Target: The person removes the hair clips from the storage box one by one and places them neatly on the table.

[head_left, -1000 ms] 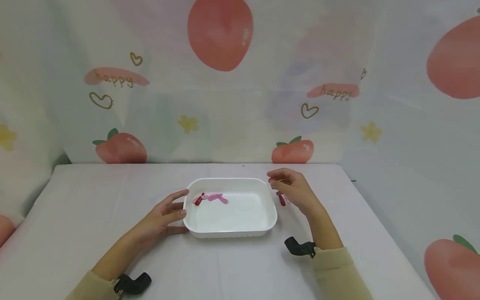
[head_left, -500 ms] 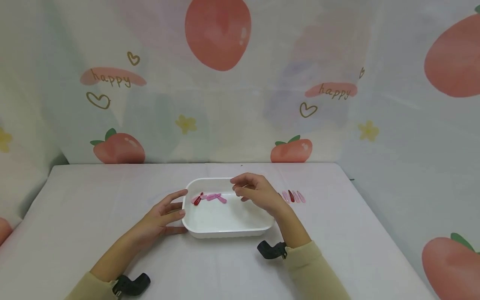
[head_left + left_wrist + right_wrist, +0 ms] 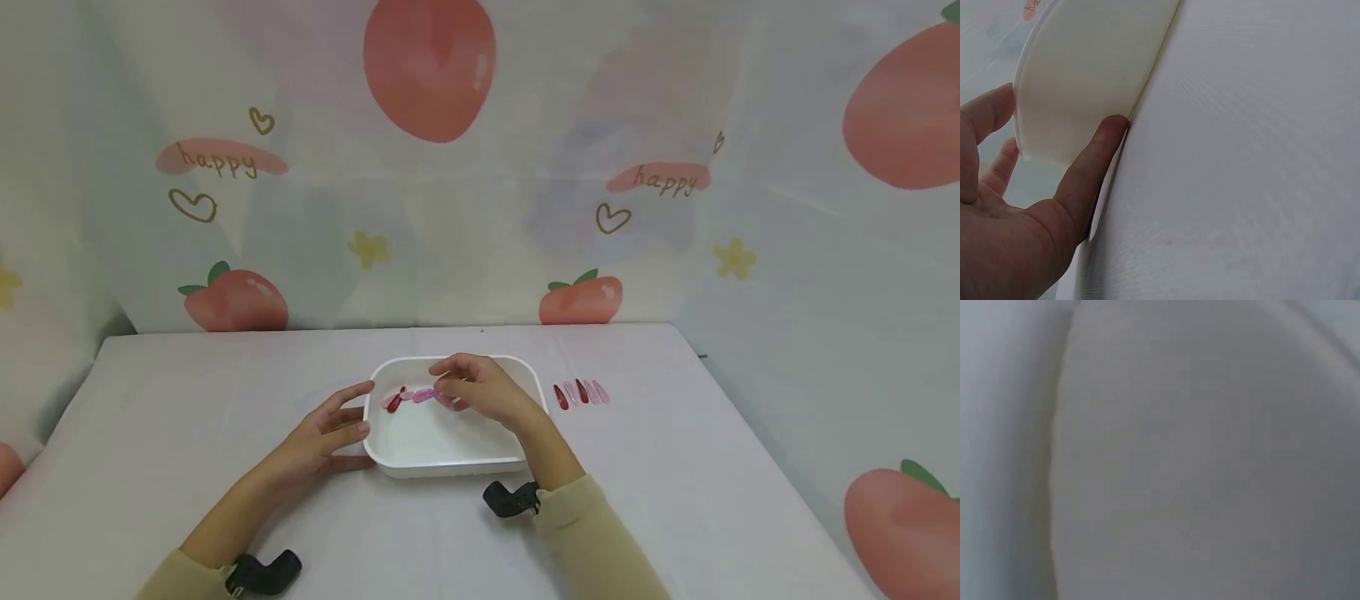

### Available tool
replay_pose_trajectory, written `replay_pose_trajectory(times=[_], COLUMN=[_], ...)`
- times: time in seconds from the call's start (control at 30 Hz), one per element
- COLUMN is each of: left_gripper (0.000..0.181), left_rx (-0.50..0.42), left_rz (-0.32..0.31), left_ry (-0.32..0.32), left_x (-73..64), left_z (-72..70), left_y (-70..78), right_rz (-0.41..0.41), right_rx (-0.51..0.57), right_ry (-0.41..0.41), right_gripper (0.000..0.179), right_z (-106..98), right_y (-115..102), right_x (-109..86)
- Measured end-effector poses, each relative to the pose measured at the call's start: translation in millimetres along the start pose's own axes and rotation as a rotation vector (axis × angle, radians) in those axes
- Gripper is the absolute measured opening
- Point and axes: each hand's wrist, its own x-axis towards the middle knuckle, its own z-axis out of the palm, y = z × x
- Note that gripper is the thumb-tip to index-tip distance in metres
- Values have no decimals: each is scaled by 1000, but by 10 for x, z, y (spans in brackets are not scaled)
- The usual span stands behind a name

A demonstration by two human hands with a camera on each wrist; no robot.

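A white rectangular tray point(image 3: 450, 457) stands on the table. Several red and pink snap hair clips point(image 3: 423, 396) lie in a loose cluster in its left part. My left hand point(image 3: 327, 433) rests against the tray's left end; in the left wrist view its fingers point(image 3: 1100, 147) are fairly straight against the wall. Over the tray, my right hand point(image 3: 483, 390) is at the right end of the cluster, fingers loosely bent. No clip is visible between them, and the hand partly hides the rightmost pink clip. Only the blurred tray side point(image 3: 1179, 456) fills the right wrist view.
Right of the tray, several red and pink hair clips point(image 3: 581, 392) lie side by side in a row on the white-covered table point(image 3: 675, 467). A patterned cloth backdrop point(image 3: 465, 208) rises behind the table's far edge.
My right hand has moved left from beside the clip row to over the tray's clip cluster, uncovering the row. The left hand has stayed at the tray's end.
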Motion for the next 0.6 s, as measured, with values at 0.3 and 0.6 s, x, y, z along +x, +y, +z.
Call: replay_pose_trajectory(times=[0.3,0.6], left_gripper=[64,64], left_rx=[-11,-3], left_rz=[5,-5], left_ry=[9,12], left_x=[-13,-1], left_z=[10,21], left_y=[-3,-8], right_rz=[14,62], right_rx=[-254,-409], right_ry=[15,57], right_gripper=[33,33], right_z=[36,83], right_y=[100,112], right_x=[-4,-40])
